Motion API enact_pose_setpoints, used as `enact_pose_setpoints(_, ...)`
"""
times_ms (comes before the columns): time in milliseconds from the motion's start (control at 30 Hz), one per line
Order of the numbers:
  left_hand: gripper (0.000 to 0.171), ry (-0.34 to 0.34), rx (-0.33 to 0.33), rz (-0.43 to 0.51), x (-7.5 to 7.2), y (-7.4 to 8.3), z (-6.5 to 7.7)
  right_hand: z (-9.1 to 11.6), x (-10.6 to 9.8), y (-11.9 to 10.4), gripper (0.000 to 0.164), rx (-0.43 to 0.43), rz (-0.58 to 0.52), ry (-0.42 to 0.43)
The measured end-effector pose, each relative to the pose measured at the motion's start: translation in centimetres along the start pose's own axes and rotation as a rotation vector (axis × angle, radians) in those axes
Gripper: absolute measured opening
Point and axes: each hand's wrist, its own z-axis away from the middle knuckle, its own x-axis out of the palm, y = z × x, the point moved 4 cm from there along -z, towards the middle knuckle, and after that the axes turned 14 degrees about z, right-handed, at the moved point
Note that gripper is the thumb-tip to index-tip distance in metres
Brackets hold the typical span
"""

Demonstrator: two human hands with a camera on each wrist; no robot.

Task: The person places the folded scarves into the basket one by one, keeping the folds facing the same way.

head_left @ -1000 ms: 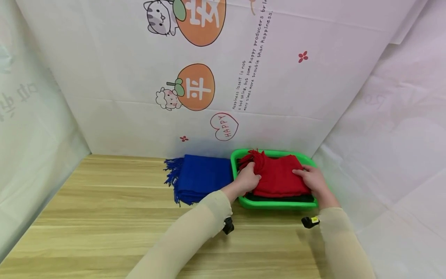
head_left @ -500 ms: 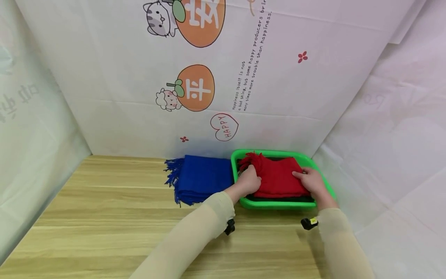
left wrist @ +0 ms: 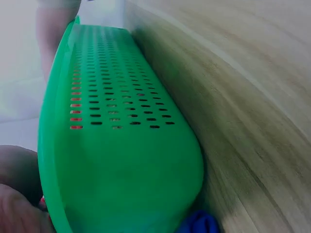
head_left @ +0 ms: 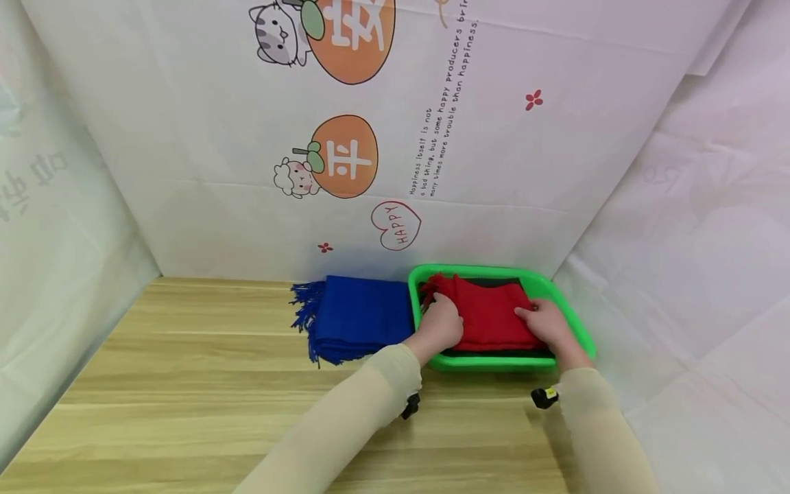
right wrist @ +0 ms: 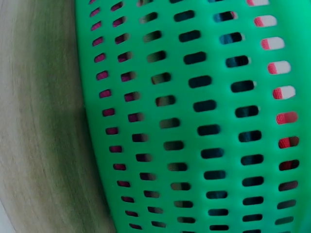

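A folded red scarf with a fringed left end lies in the top of the green basket. My left hand grips the scarf near its fringe, fingers curled over that end. At the right end, my right hand pinches the scarf's edge with the thumb on top and the fingers hidden below. Dark cloth shows around and beneath the red scarf. In the left wrist view, only part of the left hand appears beside the basket rim. Through the basket's slots the right wrist view shows red, dark and magenta cloth.
A folded blue scarf, fringe to the left, lies against the basket's left side on the wooden table. A printed white sheet rises directly behind the basket, and another white sheet stands close on the right.
The red scarf's left end and fringe have been lowered and tucked down into the basket, with the left hand shifting slightly right. The right hand has shifted slightly left, still holding its edge.
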Motion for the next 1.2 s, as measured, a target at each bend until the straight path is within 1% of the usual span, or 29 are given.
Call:
enact_pose_setpoints(33,0.056,0.022,-0.001,-0.038,0.5,-0.2,-0.4,0.0,0.0,0.0,0.073,-0.002,0.015,0.0)
enact_pose_setpoints(100,0.07,0.065,-0.024,-0.031,1.3,-0.7,-1.0,-0.2,0.0,0.0,0.073,-0.009,0.065,0.011)
enact_pose_setpoints(167,0.073,0.099,-0.029,-0.08,2.4,-1.4,-2.0,-0.2,0.0,-0.1,0.073,-0.019,0.108,0.024)
enact_pose_setpoints(233,0.074,0.121,-0.019,-0.173,3.5,-2.1,-2.9,-0.2,0.1,-0.2,0.072,-0.033,0.159,0.043)
enact_pose_setpoints(267,0.073,0.129,-0.016,-0.225,3.9,-2.4,-3.2,-0.2,0.1,-0.3,0.073,-0.04,0.183,0.049)
enact_pose_setpoints(333,0.07,0.159,0.014,-0.338,4.6,-2.8,-3.6,-0.1,0.2,-0.4,0.072,-0.05,0.21,0.062)
enact_pose_setpoints(433,0.067,0.191,0.063,-0.467,4.8,-2.9,-3.4,0.2,0.2,-0.6,0.072,-0.065,0.251,0.076)
enact_pose_setpoints(467,0.067,0.202,0.081,-0.485,4.9,-3.0,-3.3,0.2,0.2,-0.7,0.072,-0.068,0.258,0.08)
enact_pose_setpoints(567,0.068,0.216,0.133,-0.525,4.2,-2.6,-2.3,0.5,0.2,-0.9,0.071,-0.067,0.274,0.084)
enact_pose_setpoints(667,0.067,0.22,0.169,-0.542,2.9,-1.6,-0.6,0.5,0.1,-0.9,0.07,-0.059,0.268,0.089)
enact_pose_setpoints(733,0.065,0.21,0.168,-0.539,1.7,-0.7,0.7,0.5,-0.1,-1.0,0.069,-0.059,0.258,0.097)
enact_pose_setpoints(833,0.063,0.199,0.149,-0.498,0.3,0.2,2.2,0.6,-0.3,-1.3,0.067,-0.062,0.237,0.114)
enact_pose_setpoints(900,0.06,0.202,0.135,-0.438,0.0,0.1,2.5,0.8,-0.5,-1.4,0.066,-0.066,0.227,0.127)
enact_pose_setpoints(967,0.056,0.209,0.136,-0.39,-0.3,-0.1,2.6,1.0,-0.6,-1.6,0.066,-0.069,0.213,0.138)
enact_pose_setpoints(1100,0.031,0.234,0.183,-0.349,-1.0,-0.5,2.9,1.2,-0.6,-1.8,0.066,-0.075,0.177,0.159)
enact_pose_setpoints(1167,0.026,0.252,0.205,-0.326,-1.4,-0.8,2.9,1.3,-0.6,-1.9,0.066,-0.07,0.152,0.165)
enact_pose_setpoints(1200,0.026,0.258,0.21,-0.311,-1.6,-1.1,2.9,1.4,-0.6,-1.9,0.066,-0.064,0.137,0.165)
